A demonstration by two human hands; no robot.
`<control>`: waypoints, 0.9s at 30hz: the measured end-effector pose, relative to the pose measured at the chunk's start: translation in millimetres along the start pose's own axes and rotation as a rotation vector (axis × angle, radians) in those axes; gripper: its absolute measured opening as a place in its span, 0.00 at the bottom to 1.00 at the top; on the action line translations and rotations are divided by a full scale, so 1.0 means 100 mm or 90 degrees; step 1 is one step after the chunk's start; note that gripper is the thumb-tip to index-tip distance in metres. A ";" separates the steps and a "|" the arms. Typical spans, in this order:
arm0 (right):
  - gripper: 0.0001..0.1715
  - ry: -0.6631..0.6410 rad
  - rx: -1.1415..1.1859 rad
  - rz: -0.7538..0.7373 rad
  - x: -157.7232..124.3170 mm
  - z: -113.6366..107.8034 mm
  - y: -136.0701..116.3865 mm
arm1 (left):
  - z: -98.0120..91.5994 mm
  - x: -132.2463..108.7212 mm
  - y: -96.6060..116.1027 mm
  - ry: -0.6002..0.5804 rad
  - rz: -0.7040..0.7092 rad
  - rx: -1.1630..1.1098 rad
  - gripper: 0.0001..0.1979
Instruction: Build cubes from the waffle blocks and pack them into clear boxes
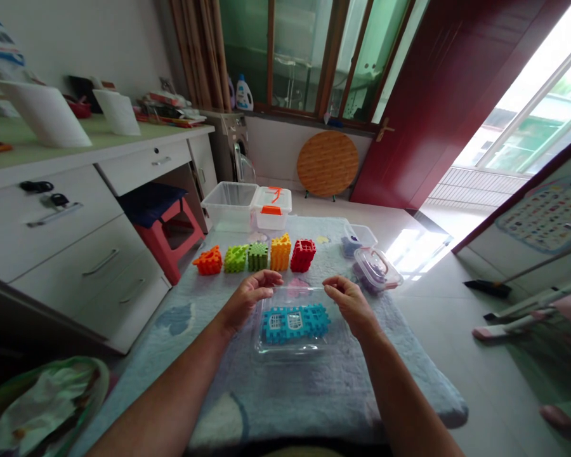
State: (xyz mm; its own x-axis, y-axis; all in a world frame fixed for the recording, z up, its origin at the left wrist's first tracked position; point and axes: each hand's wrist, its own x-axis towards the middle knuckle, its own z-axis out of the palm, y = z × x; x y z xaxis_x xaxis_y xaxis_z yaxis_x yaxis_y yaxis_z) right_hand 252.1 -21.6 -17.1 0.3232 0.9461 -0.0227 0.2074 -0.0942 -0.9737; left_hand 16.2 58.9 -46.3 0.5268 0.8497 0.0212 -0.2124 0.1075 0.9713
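A clear plastic box (261,346) lies in front of me on the cloth-covered table, with blue interlocking blocks (309,321) inside. Two of the blocks show white grid windows. My left hand (250,296) is closed on the far left corner of the box, thumb and fingers at its rim. At the far right corner, my right hand (349,301) pinches the rim the same way. Whether a separate clear lid lies over the box is hard to make out. Beyond the hands stand block stacks in orange (209,261), light green (236,258), dark green (257,256), yellow (280,252) and red (303,255).
Behind the stacks are an open clear bin (229,206) and a lidded box with orange latches (272,208). To the right sit a small open container (360,238) and a handled lidded box (377,269). A red stool (164,222) stands left by white drawers (95,254).
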 end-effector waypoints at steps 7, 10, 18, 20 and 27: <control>0.16 -0.035 -0.013 0.022 0.01 0.00 0.01 | -0.02 0.00 0.01 0.029 0.017 0.044 0.16; 0.16 -0.037 -0.003 0.029 0.02 0.01 0.01 | -0.01 0.00 0.04 0.054 0.013 0.089 0.14; 0.18 -0.066 0.020 0.050 0.05 -0.02 0.05 | 0.00 0.01 0.05 0.052 -0.024 0.051 0.15; 0.18 -0.077 0.023 0.061 0.06 -0.03 0.05 | -0.01 0.01 0.05 0.057 -0.024 0.029 0.15; 0.15 -0.162 -0.001 0.077 0.00 -0.15 -0.04 | 0.01 0.01 0.03 0.066 -0.041 -0.019 0.16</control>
State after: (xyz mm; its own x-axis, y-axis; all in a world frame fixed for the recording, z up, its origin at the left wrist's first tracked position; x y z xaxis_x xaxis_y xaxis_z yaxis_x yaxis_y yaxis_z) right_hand 264.6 -25.9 -9.7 0.1033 0.9754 -0.1949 0.1834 -0.2113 -0.9601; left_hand 17.1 59.9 -42.9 0.4525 0.8893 -0.0669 -0.2068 0.1776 0.9621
